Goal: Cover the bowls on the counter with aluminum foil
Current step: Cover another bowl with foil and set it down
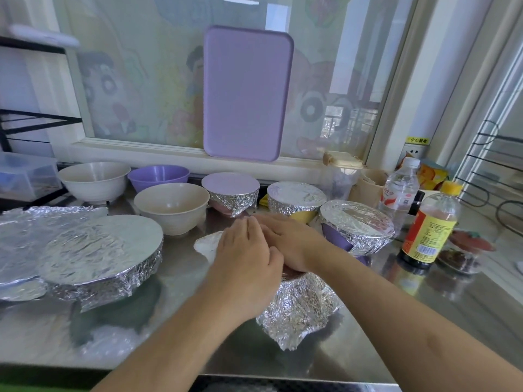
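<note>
Both hands lie flat on a foil sheet (297,304) draped over a bowl near the counter's (396,321) front edge: left hand (246,258), right hand (291,239), fingers straight, pressing. Bare steel opens right; uncovered cream bowl (172,207) behind.

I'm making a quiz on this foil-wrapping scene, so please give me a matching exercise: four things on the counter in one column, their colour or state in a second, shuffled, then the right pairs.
Things:
1. small bowl at the back
2. cream bowl beside it, nearer the camera
3. wide dish at the left
4. bowl under both hands

States:
A. foil drawn flat over the top, edges crimped down
B. purple, uncovered
C. foil being pressed on, its skirt loose
D. uncovered, nothing seen inside

Pairs: 1-B, 2-D, 3-A, 4-C
</note>
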`<state>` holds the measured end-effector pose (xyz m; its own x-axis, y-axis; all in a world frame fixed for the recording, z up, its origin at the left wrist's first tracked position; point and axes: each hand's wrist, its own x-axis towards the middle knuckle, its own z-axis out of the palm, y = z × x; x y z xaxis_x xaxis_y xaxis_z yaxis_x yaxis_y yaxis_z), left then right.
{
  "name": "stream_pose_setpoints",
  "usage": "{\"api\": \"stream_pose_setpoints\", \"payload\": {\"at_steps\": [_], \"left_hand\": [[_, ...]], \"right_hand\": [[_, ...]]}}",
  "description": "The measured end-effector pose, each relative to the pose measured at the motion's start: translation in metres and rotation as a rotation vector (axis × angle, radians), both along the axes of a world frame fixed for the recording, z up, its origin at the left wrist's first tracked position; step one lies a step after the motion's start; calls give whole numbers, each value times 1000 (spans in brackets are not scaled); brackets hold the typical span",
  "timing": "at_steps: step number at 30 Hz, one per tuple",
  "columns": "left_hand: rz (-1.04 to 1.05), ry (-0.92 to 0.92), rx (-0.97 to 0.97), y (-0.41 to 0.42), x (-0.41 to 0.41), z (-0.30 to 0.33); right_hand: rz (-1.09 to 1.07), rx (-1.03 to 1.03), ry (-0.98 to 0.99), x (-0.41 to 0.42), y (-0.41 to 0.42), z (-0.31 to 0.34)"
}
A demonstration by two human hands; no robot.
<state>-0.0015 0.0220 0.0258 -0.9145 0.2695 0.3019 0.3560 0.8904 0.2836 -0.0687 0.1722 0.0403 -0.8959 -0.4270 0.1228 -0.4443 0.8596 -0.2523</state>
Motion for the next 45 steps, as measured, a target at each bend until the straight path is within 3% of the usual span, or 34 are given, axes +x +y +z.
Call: {"api": "stream_pose_setpoints", "payload": {"at_steps": [2, 6, 11, 13, 16, 19, 22, 25, 29, 33, 40, 42, 45], "left_hand": [[24, 20, -80, 9, 6, -4], [20, 45, -212, -6, -1, -6], [-128, -84, -126, -32, -11, 8], [-112, -96, -104, -40, -16, 10], [-37, -73, -67, -37, -14, 8], [43, -23, -64, -11, -3, 5], [110, 32, -169, 10, 6, -7], [150, 64, -188, 6, 2, -15], [60, 100, -286, -8, -8, -12], [13, 15, -241, -30, -17, -7], [90, -95, 86, -21, -13, 6], [108, -100, 106, -12, -14, 2], [137, -100, -12, -9, -18, -8]], "right_hand": [[13, 89, 18, 3, 1, -1], [-109, 4, 6, 10, 5, 5], [-266, -44, 15, 18, 6, 6], [-333, 19, 27, 24, 5, 9], [-451, 294, 117, 35, -5, 29], [-310, 299, 228, 26, -15, 32], [-40, 18, -12, 16, -19, 26], [48, 54, -58, 14, -17, 23], [-35, 140, 43, 9, -12, 8], [-268, 62, -11, 7, -8, 2], [-444, 356, 98, 37, -16, 33], [-317, 294, 122, 32, -19, 31], [-227, 15, -60, 16, -15, 15]]}}
